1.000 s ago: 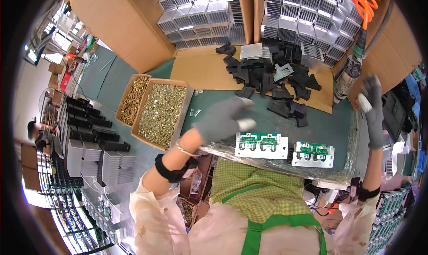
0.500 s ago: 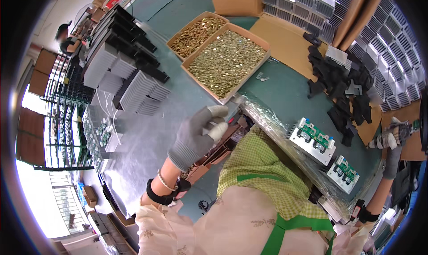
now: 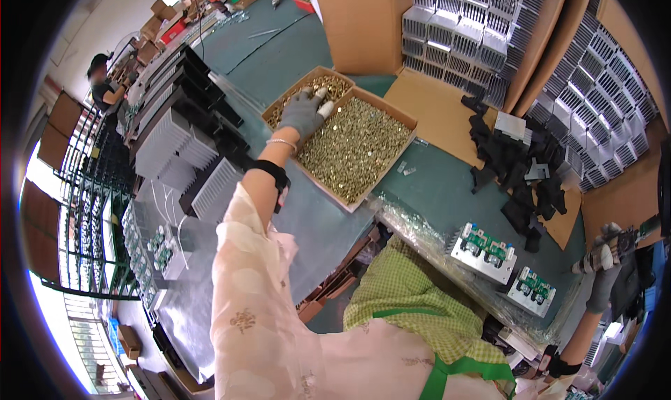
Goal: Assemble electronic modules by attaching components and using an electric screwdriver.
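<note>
My left hand (image 3: 305,112), in a grey glove with pale fingertips, reaches far forward into a cardboard box of brass screws (image 3: 356,145). It rests over the divider between the box's narrow left bin and its wide right bin. The fingers curl down onto the screws, and what they hold is hidden. My right hand (image 3: 602,256), also gloved, is at the far right edge, closed around a dark screwdriver-like tool (image 3: 632,233). Two finned aluminium blocks with green circuit boards (image 3: 484,250) (image 3: 535,288) lie near my body on the green table.
A heap of black parts (image 3: 517,169) lies on cardboard to the right. Stacked silver heat sinks (image 3: 454,29) stand at the back, and black and silver ones (image 3: 175,134) line the left. Another person (image 3: 105,85) works at the far left.
My left arm has stretched out from near my body to the screw box. The view has swung left, which puts the right hand and tool at the right edge.
</note>
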Tool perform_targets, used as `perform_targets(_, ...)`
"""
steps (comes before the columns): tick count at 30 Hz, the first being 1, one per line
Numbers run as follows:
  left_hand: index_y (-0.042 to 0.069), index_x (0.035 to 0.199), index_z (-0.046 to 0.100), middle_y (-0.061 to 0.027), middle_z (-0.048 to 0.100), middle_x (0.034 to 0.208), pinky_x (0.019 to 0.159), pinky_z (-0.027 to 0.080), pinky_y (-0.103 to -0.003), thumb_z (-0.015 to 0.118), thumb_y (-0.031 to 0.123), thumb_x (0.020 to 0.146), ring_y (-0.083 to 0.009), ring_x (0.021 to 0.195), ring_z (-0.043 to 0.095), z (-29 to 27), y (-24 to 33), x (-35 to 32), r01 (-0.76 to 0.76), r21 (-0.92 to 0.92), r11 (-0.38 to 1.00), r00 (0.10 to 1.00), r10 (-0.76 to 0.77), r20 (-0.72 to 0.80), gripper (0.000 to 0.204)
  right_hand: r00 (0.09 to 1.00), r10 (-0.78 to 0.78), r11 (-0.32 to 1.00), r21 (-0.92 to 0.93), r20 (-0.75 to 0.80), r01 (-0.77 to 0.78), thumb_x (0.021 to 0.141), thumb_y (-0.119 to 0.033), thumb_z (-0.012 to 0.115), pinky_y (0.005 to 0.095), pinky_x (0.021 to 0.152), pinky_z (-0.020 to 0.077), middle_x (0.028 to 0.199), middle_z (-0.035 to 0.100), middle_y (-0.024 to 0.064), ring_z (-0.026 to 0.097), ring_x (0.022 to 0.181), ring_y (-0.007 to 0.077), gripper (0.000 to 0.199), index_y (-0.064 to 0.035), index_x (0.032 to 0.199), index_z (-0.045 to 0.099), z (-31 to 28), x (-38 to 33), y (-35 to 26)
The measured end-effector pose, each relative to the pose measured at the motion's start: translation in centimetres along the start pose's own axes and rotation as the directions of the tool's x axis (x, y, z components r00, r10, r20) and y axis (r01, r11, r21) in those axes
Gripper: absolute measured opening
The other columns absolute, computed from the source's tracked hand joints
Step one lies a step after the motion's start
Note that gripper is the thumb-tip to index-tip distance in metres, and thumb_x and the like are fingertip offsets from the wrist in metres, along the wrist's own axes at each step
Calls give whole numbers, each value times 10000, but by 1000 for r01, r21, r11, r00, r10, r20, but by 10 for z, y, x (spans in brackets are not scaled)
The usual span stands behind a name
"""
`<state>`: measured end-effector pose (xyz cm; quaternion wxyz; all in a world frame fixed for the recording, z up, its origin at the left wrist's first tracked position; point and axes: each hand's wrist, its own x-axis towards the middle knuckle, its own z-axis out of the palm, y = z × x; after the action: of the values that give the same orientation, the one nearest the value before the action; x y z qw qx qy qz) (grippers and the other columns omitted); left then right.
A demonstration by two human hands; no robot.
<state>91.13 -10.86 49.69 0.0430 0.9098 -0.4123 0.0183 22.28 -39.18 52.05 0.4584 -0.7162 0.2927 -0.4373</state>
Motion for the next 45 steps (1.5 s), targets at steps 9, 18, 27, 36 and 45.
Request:
perform_targets(9, 158, 1145, 571, -119, 516, 1161, 929, 390, -455, 495, 361, 887, -336, 1111, 455, 1, -20, -4, -180, -96, 979, 978, 168, -121, 337, 987, 25, 997, -70, -158, -37, 839, -136, 605, 289, 788, 490, 1131, 550, 107, 571, 871, 135, 489, -19, 1279, 425, -29, -20, 6)
perform_targets(18, 114, 1022, 577, -127, 551, 1017, 797, 460, -452, 479, 282, 896, -333, 966, 553, 0, -14, 0, -87, -48, 995, 990, 81, -115, 231, 983, 98, 995, 48, -155, -92, 843, -132, 603, 274, 742, 486, 1158, 536, 92, 568, 862, 124, 496, -16, 1288, 417, -23, -19, 11)
perform_targets(27, 158, 1044, 593, -114, 596, 867, 654, 475, -372, 508, 280, 893, -226, 811, 599, -23, -7, 27, 152, -402, 903, 944, -253, -211, 212, 984, 144, 990, 16, -108, -143, 870, -205, 591, 233, 788, 447, 1162, 550, 61, 564, 905, 109, 492, -58, 1312, 431, -10, 5, 3)
perform_targets(36, 95, 1045, 551, 1, 551, 847, 588, 440, -262, 490, 267, 907, -111, 712, 532, -19, 199, -49, -16, -853, 521, 923, 335, 188, 229, 977, 100, 994, 60, -189, -90, 815, -163, 631, 276, 734, 494, 1111, 584, 113, 595, 832, 137, 488, -14, 1249, 465, 28, -10, -36)
perform_targets(45, 139, 974, 582, -111, 546, 1123, 693, 495, -401, 602, 196, 797, -294, 890, 578, 36, 255, -99, -510, -70, 857, 855, 514, 71, 187, 970, 120, 977, 200, -212, -77, 723, -271, 720, 270, 661, 502, 1042, 584, 103, 598, 768, 148, 620, -5, 1222, 467, 34, -66, -72)
